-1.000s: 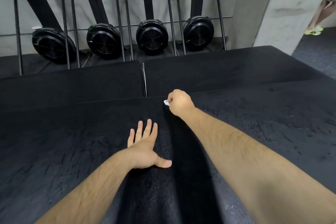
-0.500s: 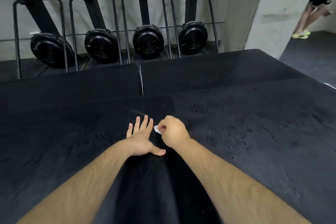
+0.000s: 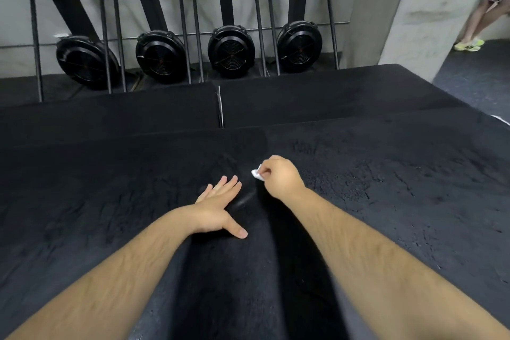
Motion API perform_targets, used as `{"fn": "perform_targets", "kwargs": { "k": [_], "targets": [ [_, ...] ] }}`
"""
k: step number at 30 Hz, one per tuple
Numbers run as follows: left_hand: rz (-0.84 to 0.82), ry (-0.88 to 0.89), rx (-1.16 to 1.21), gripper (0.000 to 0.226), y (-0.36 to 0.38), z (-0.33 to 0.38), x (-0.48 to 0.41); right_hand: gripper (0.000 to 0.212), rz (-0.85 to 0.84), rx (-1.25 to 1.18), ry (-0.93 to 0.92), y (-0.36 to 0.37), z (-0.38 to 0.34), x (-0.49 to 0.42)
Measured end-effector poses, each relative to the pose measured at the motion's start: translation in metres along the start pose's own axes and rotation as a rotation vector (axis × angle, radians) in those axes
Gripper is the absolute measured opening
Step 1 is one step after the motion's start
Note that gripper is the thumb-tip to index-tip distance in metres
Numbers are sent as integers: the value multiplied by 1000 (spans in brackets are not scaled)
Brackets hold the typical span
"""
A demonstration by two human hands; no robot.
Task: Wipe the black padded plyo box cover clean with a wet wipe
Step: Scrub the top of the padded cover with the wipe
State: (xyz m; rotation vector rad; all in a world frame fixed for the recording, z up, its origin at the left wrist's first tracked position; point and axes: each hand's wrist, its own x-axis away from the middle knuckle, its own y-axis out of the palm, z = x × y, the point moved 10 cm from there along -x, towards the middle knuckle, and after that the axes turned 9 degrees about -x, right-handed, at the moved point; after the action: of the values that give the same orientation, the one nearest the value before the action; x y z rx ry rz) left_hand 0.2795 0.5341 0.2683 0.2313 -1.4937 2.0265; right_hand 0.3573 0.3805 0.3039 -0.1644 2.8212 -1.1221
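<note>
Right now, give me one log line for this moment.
left hand flat on box cover | right hand pinching wipe against cover | phase: wiping

The wide black padded plyo box cover (image 3: 386,201) lies flat with a rough, cracked surface and a darker band down its middle, and the small crumpled white wet wipe (image 3: 257,174), pinched in the right hand (image 3: 278,176), touches it near the centre.
</note>
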Motion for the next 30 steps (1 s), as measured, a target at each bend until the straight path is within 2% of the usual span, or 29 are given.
{"fn": "perform_targets", "kwargs": {
  "k": [6, 9, 11, 14, 16, 18, 20, 22, 24, 26, 28, 30],
  "targets": [
    [-11, 32, -29, 121, 2, 2, -5, 36, 49, 144, 173, -14, 11, -52],
    [-21, -7, 24, 99, -3, 9, 1, 32, 18, 179, 204, -13, 4, -49],
    [-18, -36, 74, 87, -7, 12, 2, 30, -13, 185, 193, -9, -5, -34],
    [-7, -35, 155, 79, -11, 17, 8, 24, -89, 191, 188, 7, -17, 8],
    [-7, -37, 235, 76, -14, 18, 13, 13, -68, 102, 155, 18, -28, 43],
    [6, -64, 263, 72, -17, 17, 17, 11, -54, -2, 67, 33, -44, 85],
    [26, -74, 173, 73, -16, 20, 18, 12, -96, -69, -5, 45, -53, 119],
    [63, -88, 65, 75, -12, 19, 20, 11, -140, -16, -45, 41, -45, 127],
    [53, -112, 6, 75, -3, 19, 26, 10, -92, 121, -18, 15, -26, 111],
    [3, -82, -52, 71, 8, 23, 35, 26, -27, 207, 98, -13, -2, 91],
    [4, -40, -74, 65, 17, 24, 45, 33, 33, 216, 166, -22, 5, 80],
    [26, -36, 5, 61, 19, 22, 55, 34, 85, 200, 151, -9, -10, 87]
  ]
}}
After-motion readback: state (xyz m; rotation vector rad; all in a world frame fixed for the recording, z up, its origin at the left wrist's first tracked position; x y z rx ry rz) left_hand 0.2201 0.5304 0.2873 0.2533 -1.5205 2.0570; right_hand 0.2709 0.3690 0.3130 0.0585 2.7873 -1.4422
